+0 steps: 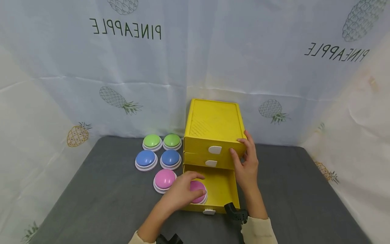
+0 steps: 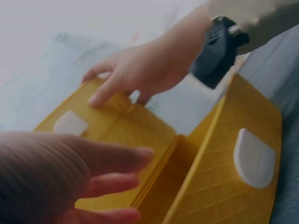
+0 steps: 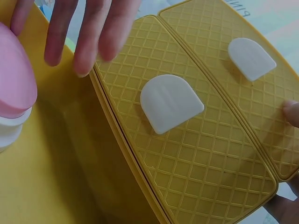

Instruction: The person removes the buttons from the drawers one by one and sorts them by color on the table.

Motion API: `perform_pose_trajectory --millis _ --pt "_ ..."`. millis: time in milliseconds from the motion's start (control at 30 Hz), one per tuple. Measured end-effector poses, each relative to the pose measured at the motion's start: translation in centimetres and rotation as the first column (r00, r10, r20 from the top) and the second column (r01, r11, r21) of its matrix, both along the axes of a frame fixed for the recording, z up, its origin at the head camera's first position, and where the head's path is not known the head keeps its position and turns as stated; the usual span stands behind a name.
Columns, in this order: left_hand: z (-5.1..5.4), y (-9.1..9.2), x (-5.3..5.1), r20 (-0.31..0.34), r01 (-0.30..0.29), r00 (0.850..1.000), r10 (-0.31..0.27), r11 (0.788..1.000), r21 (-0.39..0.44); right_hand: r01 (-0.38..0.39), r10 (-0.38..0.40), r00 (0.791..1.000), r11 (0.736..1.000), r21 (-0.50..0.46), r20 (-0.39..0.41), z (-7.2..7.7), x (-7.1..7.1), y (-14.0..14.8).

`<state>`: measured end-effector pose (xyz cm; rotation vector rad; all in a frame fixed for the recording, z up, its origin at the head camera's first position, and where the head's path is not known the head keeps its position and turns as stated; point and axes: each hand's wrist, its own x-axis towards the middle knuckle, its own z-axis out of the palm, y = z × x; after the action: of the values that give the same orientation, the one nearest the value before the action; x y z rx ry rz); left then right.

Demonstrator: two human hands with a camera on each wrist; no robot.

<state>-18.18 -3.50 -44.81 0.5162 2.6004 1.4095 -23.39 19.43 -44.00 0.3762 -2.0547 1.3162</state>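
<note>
A yellow drawer unit (image 1: 216,118) stands at the middle back of the table, its bottom drawer (image 1: 221,184) pulled out. Inside that drawer, at the left, lies a pink dome-topped button (image 3: 16,70) on a white base. Above it is my left hand (image 1: 181,192), fingers extended and apart from the button in the right wrist view. My right hand (image 1: 247,167) grips the unit's right front edge, thumb on the front face and fingers round the side. The two upper drawers, with white tabs (image 1: 215,149), are closed.
Left of the unit stand two green buttons (image 1: 151,141), two blue buttons (image 1: 145,158) and another pink button (image 1: 165,179), all on white bases. A dark grey cloth (image 1: 115,196) covers the table. Behind hangs a pineapple-print curtain (image 1: 170,61).
</note>
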Motion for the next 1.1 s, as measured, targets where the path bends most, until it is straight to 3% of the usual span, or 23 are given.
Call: perform_pose_trajectory --millis 100,400,567,800,1100 --pt "-0.2 0.5 0.4 -0.043 0.003 0.999 -0.004 0.999 -0.04 -0.003 0.003 1.0 1.0 0.0 -0.016 -0.1 0.0 0.0" --pt "-0.8 1.4 0.5 -0.076 -0.078 0.994 0.078 0.997 -0.002 -0.011 0.01 1.0 1.0 -0.016 -0.017 0.2 0.0 -0.1" --pt "-1.4 2.3 1.0 -0.094 -0.094 0.992 0.088 0.994 -0.061 -0.009 0.009 1.0 1.0 -0.012 -0.004 0.0 -0.1 0.0" --pt "-1.9 2.3 0.6 -0.145 -0.134 0.981 0.127 0.99 -0.038 -0.022 0.022 1.0 1.0 -0.011 -0.006 -0.2 -0.3 0.0" --pt "-2.5 2.5 0.1 -0.084 -0.08 0.993 0.078 0.996 -0.027 -0.018 0.018 1.0 1.0 -0.014 -0.003 -0.4 -0.3 0.1"
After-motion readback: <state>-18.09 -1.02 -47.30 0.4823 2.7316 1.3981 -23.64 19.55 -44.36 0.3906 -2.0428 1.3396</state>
